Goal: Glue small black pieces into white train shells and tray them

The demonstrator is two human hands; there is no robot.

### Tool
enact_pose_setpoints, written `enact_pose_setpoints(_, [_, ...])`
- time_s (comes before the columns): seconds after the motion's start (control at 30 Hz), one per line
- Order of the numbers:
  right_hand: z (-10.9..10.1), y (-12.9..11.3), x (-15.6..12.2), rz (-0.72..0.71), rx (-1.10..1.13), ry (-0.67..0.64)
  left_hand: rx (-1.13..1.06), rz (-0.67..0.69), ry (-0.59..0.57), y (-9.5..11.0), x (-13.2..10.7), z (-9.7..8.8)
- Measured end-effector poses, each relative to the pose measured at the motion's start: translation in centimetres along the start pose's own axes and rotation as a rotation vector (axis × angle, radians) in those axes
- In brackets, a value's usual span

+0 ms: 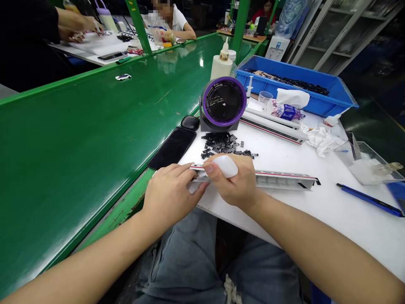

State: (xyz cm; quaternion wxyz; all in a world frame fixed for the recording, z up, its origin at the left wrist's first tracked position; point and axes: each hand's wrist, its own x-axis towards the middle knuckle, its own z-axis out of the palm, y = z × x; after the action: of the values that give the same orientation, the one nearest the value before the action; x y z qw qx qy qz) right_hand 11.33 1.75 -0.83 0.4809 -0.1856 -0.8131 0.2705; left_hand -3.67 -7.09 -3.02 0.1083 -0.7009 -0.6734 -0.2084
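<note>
My left hand (171,192) grips the left end of a long white plastic model train shell (284,180) with a red stripe, its fingers closed on the edge. The shell lies across the front of the white table, its hollow side towards me. In my right hand (240,181) is a small white squeeze bottle (226,166), tilted, its tip hidden down by the left end of the shell. Just beyond my hands lies a heap of small black rectangular pieces (221,143).
A purple-rimmed fan (224,102) stands behind the heap, a black phone (172,147) to its left. More train shells (274,126), a tissue pack (287,111) and a blue bin (343,95) sit at the back. Rightward are a blue pen (370,199) and a clear tray (363,171). Co-workers sit beyond the green conveyor (95,147).
</note>
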Motion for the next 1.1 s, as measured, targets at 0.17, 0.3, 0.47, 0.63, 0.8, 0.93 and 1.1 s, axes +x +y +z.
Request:
enact_pose_setpoints(0.17, [-0.01, -0.08, 0.01, 0.004, 0.000, 0.009, 0.021, 0.010, 0.004, 0.00, -0.05, 0.02])
enact_pose_setpoints(0.3, [-0.01, -0.15, 0.07, 0.009, -0.002, 0.008, 0.025, 0.019, 0.010, 0.01, -0.05, 0.04])
enact_pose_setpoints(0.47, [-0.02, -0.12, 0.04, -0.001, 0.000, 0.001, 0.027, 0.041, 0.016, -0.09, -0.02, 0.04])
enact_pose_setpoints(0.63, [-0.11, -0.04, 0.03, 0.011, -0.021, -0.008, 0.033, 0.036, 0.013, -0.15, -0.04, -0.02])
enact_pose_setpoints(0.8, [-0.21, -0.02, 0.08, -0.013, -0.011, 0.006, 0.041, 0.050, 0.030, -0.12, 0.05, -0.01])
enact_pose_setpoints(0.93, [-0.31, 0.01, 0.08, -0.010, -0.028, 0.001, 0.043, 0.065, 0.048, -0.09, 0.07, -0.03])
enact_pose_setpoints(1.1, [-0.37, -0.05, 0.03, -0.003, -0.040, -0.010, 0.055, 0.073, 0.063, -0.11, -0.03, -0.05])
